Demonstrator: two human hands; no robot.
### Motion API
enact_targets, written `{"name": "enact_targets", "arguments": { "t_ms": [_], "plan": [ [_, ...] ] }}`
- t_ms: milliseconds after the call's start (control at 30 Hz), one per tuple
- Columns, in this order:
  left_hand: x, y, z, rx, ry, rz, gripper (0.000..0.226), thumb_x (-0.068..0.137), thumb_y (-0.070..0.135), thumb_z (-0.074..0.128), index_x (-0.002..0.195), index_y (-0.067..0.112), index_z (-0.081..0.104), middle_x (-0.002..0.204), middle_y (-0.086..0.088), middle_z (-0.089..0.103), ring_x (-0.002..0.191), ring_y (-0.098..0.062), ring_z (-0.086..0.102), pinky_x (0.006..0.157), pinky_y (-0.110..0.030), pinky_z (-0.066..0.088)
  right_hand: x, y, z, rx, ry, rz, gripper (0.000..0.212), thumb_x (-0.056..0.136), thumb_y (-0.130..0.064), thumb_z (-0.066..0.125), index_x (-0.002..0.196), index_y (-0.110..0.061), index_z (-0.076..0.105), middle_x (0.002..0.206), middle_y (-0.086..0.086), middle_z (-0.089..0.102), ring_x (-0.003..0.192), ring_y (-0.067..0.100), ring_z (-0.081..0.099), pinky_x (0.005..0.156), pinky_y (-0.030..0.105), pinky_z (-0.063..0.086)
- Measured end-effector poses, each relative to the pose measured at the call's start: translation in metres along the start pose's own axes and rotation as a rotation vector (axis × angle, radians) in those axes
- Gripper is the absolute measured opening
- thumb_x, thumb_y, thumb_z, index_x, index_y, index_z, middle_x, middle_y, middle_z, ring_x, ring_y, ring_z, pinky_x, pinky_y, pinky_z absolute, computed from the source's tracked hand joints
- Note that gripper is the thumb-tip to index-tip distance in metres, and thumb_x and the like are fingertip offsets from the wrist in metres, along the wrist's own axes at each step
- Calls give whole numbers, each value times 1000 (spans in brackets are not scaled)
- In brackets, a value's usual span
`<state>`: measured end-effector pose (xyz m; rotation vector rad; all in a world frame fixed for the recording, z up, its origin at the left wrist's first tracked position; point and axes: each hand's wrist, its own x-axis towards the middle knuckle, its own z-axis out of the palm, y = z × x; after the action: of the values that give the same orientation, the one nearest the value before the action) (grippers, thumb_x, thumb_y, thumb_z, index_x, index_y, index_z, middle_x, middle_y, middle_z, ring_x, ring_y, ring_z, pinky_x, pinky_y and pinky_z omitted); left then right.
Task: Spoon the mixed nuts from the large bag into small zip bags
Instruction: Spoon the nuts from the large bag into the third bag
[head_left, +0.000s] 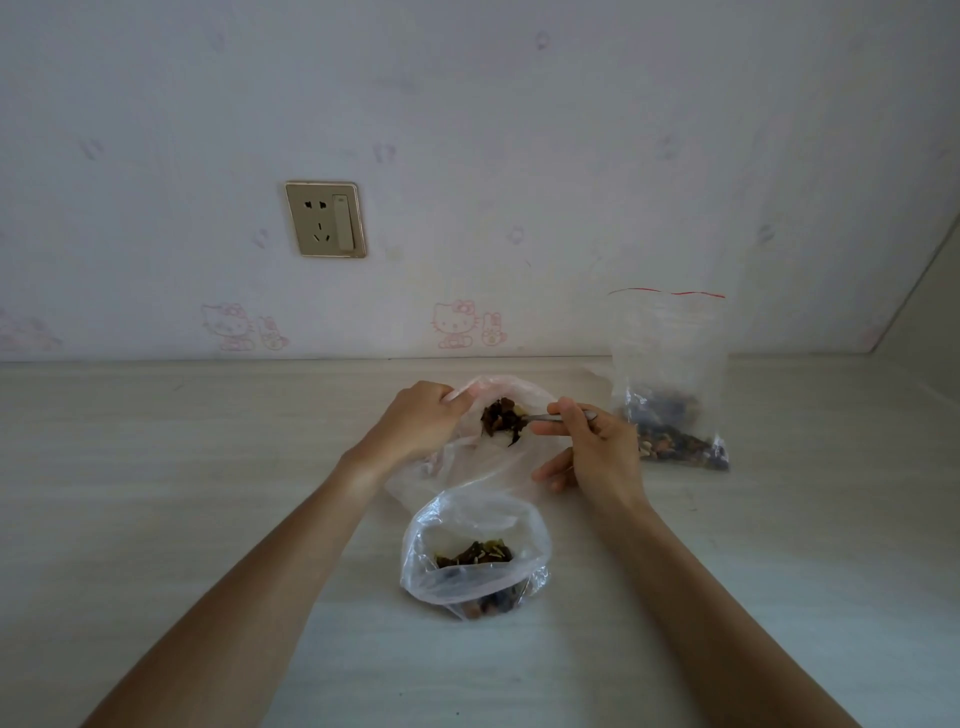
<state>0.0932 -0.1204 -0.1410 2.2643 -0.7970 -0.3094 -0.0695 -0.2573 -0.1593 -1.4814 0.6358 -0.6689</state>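
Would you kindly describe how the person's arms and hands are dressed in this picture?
Both forearms are bare as far as the frame's bottom edge; no sleeve, cuff or glove shows. The left hand and right hand wear no visible ring, watch or bracelet. The fingers are bare, with short nails so far as can be told.
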Motion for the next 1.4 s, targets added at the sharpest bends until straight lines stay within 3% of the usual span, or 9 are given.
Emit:
{"name": "enact_targets", "arguments": {
  "t_ms": [233,500,600,667,800,900,1033,1267,1400],
  "plan": [
    [3,0,-2,13,-9,-35,55,103,59,46,71,13,49,52,1,47,56,-21,50,62,-33,40,2,-2,-5,96,-15,84,32,108,-32,51,105,-7,70,88,4,81,47,25,69,39,26,50],
    [0,1,-15,119,31,-29,59,96,73,42,78,18,49,72,-1,53,68,-20,52,67,-34,40,-3,-11,-17,135,-28,113,30,107,-31,53,105,-6,70,88,10,80,53,26,71,44,29,54],
    [-5,4,-23,194,88,-4,57,91,80,44,95,25,58,92,7,61,84,-15,58,80,-33,47,-8,-22,-18,125,-45,90,29,108,-29,53,103,-6,70,87,10,80,53,26,72,43,28,53],
    [-14,5,-30,178,116,9,69,87,82,50,122,24,62,114,8,67,103,-16,65,93,-39,53,-12,-32,-18,122,-58,70,29,108,-28,52,103,-6,70,87,9,80,53,26,72,43,28,53],
    [-36,5,-43,119,234,117,60,94,61,63,137,20,57,136,6,63,122,-14,60,105,-42,51,-25,-51,-22,126,-97,19,31,108,-29,52,102,-5,70,87,10,80,55,26,72,43,28,54],
    [-60,3,-48,74,319,235,41,95,46,69,127,22,64,127,9,66,117,-8,61,100,-32,50,-41,-62,-30,145,-117,-11,30,107,-29,54,103,-4,70,88,13,79,55,28,72,43,29,54],
    [-101,0,-46,24,377,310,19,92,38,74,107,27,71,99,16,71,91,2,65,77,-13,46,-65,-65,-44,157,-142,-14,32,106,-30,56,101,-3,72,88,16,79,57,31,72,42,29,52],
    [-150,-9,-24,60,160,158,26,94,59,63,84,38,72,70,18,70,69,4,66,61,-21,46,-102,-51,-58,107,-230,29,34,106,-29,53,96,-3,72,88,20,77,58,34,72,42,32,53],
    [-159,-8,-17,38,141,178,22,97,47,66,84,32,75,64,17,69,58,-2,65,59,-26,46,-114,-47,-59,-124,-287,-158,31,105,-31,51,98,-10,72,86,8,78,63,32,74,45,37,55]
  ]
}}
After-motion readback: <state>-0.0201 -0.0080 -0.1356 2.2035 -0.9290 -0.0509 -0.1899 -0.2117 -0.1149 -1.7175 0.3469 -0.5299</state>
